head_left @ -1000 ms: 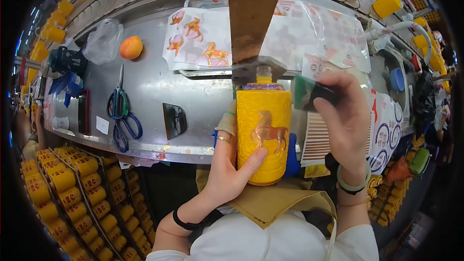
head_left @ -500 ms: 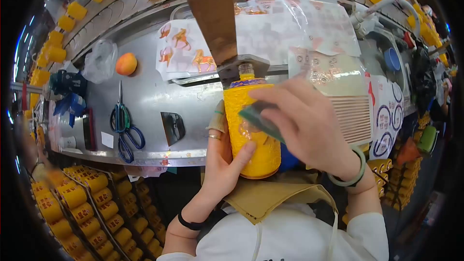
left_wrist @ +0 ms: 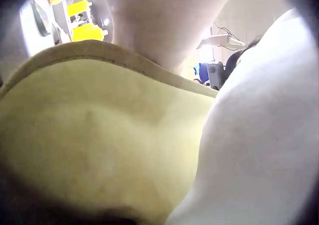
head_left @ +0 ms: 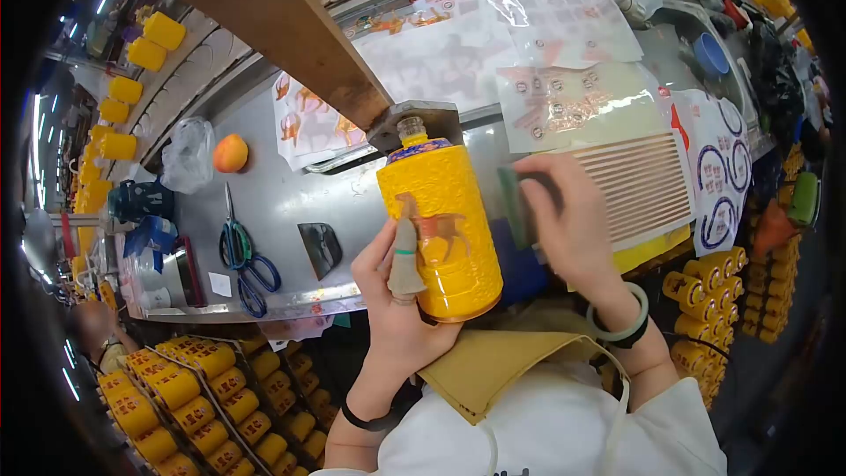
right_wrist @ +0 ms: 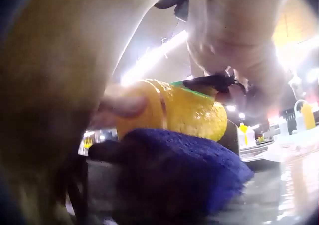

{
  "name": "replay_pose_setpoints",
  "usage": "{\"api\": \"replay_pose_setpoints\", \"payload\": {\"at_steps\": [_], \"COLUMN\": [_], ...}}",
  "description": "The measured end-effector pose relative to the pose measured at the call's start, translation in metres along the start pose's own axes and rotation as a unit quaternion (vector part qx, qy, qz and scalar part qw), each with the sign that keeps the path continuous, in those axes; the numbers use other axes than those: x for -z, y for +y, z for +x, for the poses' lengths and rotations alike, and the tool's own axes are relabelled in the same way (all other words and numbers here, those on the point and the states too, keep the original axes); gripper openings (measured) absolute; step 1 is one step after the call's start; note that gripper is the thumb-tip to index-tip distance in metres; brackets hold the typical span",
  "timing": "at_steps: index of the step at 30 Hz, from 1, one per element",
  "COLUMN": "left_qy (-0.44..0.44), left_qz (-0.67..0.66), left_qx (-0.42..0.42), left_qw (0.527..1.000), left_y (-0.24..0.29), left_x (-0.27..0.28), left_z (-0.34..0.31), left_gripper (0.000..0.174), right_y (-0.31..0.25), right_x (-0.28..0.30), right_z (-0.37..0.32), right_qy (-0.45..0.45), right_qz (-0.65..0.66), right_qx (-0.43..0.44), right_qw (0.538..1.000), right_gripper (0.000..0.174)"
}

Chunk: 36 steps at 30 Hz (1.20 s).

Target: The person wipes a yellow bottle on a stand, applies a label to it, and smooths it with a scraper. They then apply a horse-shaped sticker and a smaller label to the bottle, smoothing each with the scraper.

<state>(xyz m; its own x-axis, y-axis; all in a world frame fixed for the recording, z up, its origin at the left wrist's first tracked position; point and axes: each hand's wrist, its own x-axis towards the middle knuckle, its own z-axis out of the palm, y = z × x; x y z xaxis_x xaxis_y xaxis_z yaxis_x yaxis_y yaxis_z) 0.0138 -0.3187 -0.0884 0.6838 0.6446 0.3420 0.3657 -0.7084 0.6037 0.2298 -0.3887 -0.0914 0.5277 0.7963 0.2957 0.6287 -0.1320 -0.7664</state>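
Observation:
A yellow textured bottle (head_left: 471,247) with a reddish-gold horse picture leans slightly, its clear neck against a dark bracket (head_left: 441,116). The left hand (head_left: 394,313) grips it from the lower left, a covered finger lying along its side beside the horse. Just right of the bottle, the right hand (head_left: 568,216) pinches a green and dark scraper (head_left: 514,203), slightly blurred. In the right wrist view the scraper's green edge (right_wrist: 192,89) lies close to the bottle (right_wrist: 197,116); contact cannot be told. The left wrist view shows mostly tan apron (left_wrist: 99,135) and white sleeve.
Scissors (head_left: 240,256), a dark piece (head_left: 319,249) and a peach (head_left: 231,153) lie on the metal table (head_left: 291,211) at left. Printed sheets (head_left: 564,106) and a striped sheet (head_left: 630,189) spread behind and right. A blue cloth (right_wrist: 184,170) lies beside the bottle. A wooden beam (head_left: 273,26) slants overhead.
The scraper moved across the bottle's front, then back off to its right. The left hand's covered finger now lies on the bottle's front. The head view has turned, so the bottle appears tilted.

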Motion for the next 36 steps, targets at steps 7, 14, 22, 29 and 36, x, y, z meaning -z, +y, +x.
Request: {"api": "replay_pose_setpoints", "payload": {"at_steps": [7, 14, 22, 29, 36], "left_qy": [-0.060, -0.050, 0.028, 0.027, 0.027], "left_qz": [-0.066, 0.030, -0.081, -0.209, -0.079], "left_qx": [0.036, 0.054, 0.050, 0.147, 0.030], "left_qw": [0.995, 0.997, 0.995, 0.967, 0.996], "left_y": [0.005, 0.014, 0.004, -0.015, -0.003], "left_x": [0.016, 0.008, -0.014, -0.018, 0.005], "left_z": [0.006, 0.005, -0.004, -0.021, -0.006], "left_gripper": [0.103, 0.086, 0.098, 0.106, 0.105], "right_y": [-0.009, -0.016, -0.029, -0.053, -0.021], "right_x": [0.003, -0.001, 0.002, -0.010, 0.011], "right_z": [-0.006, -0.006, 0.004, -0.002, 0.006], "right_qy": [0.014, -0.005, 0.000, -0.046, 0.017], "right_qz": [0.186, 0.183, 0.190, 0.140, 0.024], "right_qx": [-0.108, -0.083, -0.078, 0.023, -0.017], "right_qw": [0.976, 0.980, 0.979, 0.989, 0.999], "right_gripper": [0.016, 0.019, 0.019, 0.020, 0.020]}}
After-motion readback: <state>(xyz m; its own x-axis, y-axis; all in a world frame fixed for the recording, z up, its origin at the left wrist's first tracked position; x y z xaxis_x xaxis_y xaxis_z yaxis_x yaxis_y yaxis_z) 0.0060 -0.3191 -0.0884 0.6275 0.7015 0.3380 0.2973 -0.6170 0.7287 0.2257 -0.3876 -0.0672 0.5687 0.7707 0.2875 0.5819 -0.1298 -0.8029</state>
